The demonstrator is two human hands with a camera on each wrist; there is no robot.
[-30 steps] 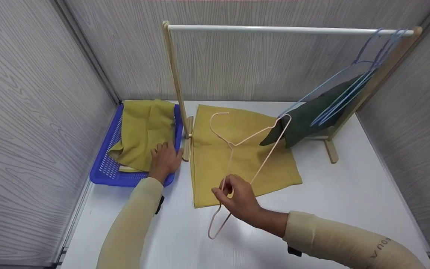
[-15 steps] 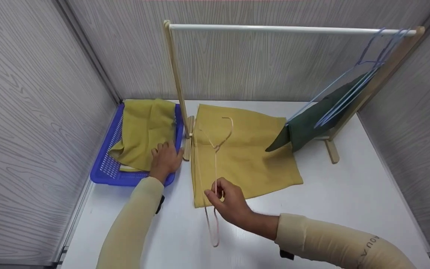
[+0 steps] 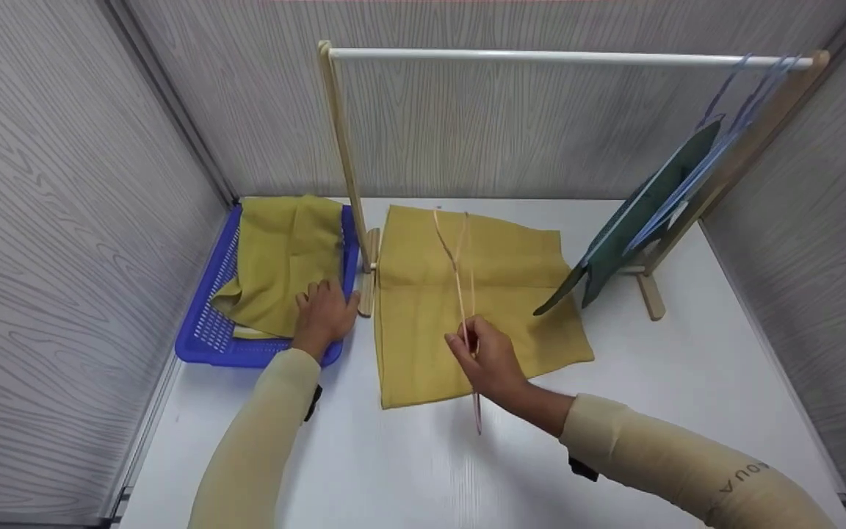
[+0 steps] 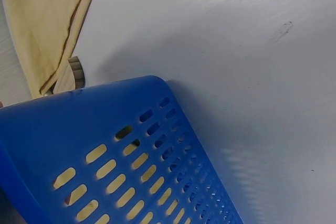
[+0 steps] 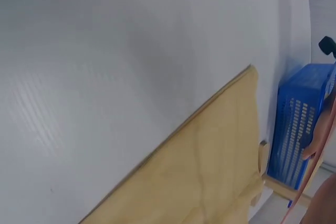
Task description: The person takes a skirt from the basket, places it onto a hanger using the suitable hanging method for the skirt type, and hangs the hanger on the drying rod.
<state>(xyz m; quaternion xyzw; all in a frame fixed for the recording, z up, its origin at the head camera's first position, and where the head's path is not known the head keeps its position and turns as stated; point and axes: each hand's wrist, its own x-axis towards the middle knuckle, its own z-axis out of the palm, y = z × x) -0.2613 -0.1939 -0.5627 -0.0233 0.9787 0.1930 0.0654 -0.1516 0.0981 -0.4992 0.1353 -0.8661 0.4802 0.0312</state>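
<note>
My right hand [image 3: 491, 360] pinches a thin pink clothes hanger [image 3: 457, 283] between thumb and fingers, above a mustard cloth [image 3: 423, 345] spread on the table. Seen nearly edge-on, the hanger has its hook end pointing away from me. My left hand [image 3: 326, 317] rests, fingers extended, at the near right corner of the blue basket [image 3: 247, 358], touching another mustard cloth [image 3: 283, 250] heaped inside it. In the left wrist view, the perforated basket side [image 4: 121, 129] fills the lower left. Part of the hanger [image 5: 318, 163] crosses the right edge of the right wrist view.
A rack with a white bar [image 3: 570, 56] and wooden legs stands behind the flat cloth. At its right end hang several blue hangers [image 3: 724, 150] and a dark green cloth [image 3: 628, 220]. Grey wood-grain panels [image 3: 467, 132] enclose the white table [image 3: 687, 404].
The pink hanger has turned in my right hand, from showing its broad side to nearly edge-on. The right hand shifted left, then back right and farther away. The green cloth has swung. My left hand stays put.
</note>
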